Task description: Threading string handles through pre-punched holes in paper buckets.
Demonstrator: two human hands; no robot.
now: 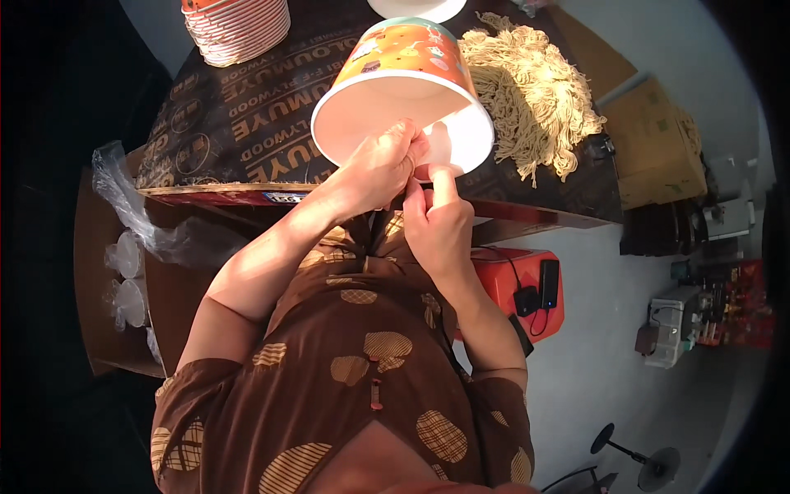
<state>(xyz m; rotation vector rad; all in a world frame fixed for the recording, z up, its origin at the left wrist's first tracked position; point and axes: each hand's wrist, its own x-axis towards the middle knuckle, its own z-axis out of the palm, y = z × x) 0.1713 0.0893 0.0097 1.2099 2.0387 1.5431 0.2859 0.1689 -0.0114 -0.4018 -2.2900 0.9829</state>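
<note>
An orange paper bucket with printed figures, a white rim and a white inside lies tilted on the table, its mouth toward me. At the near lower part of its rim, my left hand is closed, with thumb and fingers pinched in front of the mouth. Close against it, my right hand is also closed, its index finger and thumb pressed together by the rim. The fingertips of both hands meet there. Whatever small thing lies between them is hidden.
Cream cords lie heaped right of the bucket. Stacked paper buckets stand far left, and a white round object sits behind. Below the dark plywood tabletop are an open carton at left and a red stool at right.
</note>
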